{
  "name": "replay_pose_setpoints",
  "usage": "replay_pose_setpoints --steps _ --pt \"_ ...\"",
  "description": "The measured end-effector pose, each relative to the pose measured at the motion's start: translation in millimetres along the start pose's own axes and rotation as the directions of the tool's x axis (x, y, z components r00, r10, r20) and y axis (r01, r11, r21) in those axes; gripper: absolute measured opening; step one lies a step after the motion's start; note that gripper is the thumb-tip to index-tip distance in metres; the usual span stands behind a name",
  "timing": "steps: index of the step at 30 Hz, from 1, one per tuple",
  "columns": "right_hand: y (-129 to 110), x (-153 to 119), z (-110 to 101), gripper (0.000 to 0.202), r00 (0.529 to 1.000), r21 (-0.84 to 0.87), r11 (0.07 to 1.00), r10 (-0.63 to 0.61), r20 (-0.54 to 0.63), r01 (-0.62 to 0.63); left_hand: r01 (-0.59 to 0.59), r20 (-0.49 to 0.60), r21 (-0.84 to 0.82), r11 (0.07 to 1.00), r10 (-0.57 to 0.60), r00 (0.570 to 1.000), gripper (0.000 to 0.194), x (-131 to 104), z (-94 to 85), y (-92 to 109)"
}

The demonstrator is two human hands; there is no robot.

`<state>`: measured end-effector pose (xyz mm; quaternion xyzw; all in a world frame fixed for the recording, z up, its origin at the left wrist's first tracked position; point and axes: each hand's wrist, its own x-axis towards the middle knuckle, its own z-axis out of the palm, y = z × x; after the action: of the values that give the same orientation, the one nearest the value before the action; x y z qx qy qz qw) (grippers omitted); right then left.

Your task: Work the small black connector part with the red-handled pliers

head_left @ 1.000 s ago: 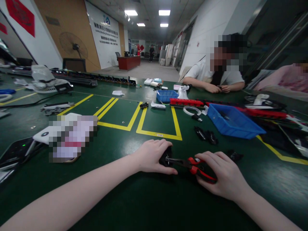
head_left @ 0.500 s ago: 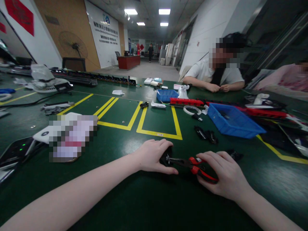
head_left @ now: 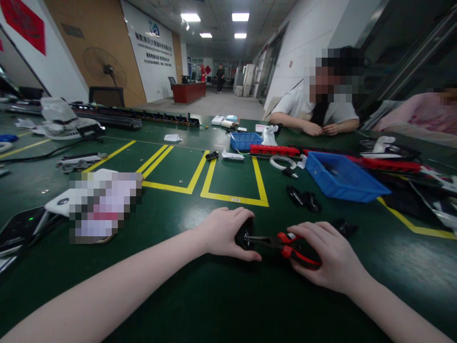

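Note:
A small black part (head_left: 243, 233), dark and glossy, sits in the grip of my left hand (head_left: 226, 234), between the thumb and the curled fingers. Its exact kind is hard to make out. My right hand (head_left: 326, 257) is wrapped round the red and black handles of long-nose pliers (head_left: 285, 245). The pliers point left, and their narrow jaws reach the black part. Both hands are low over the green table (head_left: 228, 305). Right of centre, beyond the pliers, lie several black pieces (head_left: 303, 199), and another black piece (head_left: 344, 227) is beside my right hand.
A blue bin (head_left: 344, 178) stands at the right, with a smaller blue bin (head_left: 246, 141) farther back. Red strips (head_left: 274, 150) run behind them. Phones and a white device (head_left: 59, 202) lie at the left. A co-worker (head_left: 317, 109) sits across the table.
The whole view has shifted slightly, so things appear a little farther left. Both hands keep their grip, with the plier jaws still at the black part.

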<state>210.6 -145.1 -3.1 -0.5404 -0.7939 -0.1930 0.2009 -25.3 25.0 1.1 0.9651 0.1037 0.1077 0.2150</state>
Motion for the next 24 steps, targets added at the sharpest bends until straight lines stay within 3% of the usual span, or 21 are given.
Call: replay_pose_setpoints --steps 4,11,17,24 --pt "-0.3 1.5 -1.0 0.038 0.999 -0.037 0.999 -0.021 -0.045 0.020 -0.007 0.009 0.007 1.000 0.007 1.000 0.076 0.9 -0.2 -0.4" --pt "0.3 -0.8 0.9 0.037 1.000 -0.035 0.999 -0.006 -0.018 0.006 0.005 0.002 0.018 1.000 -0.005 1.000 0.073 1.7 1.5 0.1" --pt "1.9 -2.2 3.4 0.038 1.000 -0.052 0.999 -0.012 -0.028 0.011 -0.010 -0.008 0.034 0.999 0.010 1.000 0.083 -0.1 2.4 0.4" --pt "4.5 -7.6 7.9 0.042 1.000 -0.020 1.000 0.015 -0.012 -0.016 -0.024 0.012 0.080 0.997 0.023 1.000 0.081 -0.1 1.2 1.5"
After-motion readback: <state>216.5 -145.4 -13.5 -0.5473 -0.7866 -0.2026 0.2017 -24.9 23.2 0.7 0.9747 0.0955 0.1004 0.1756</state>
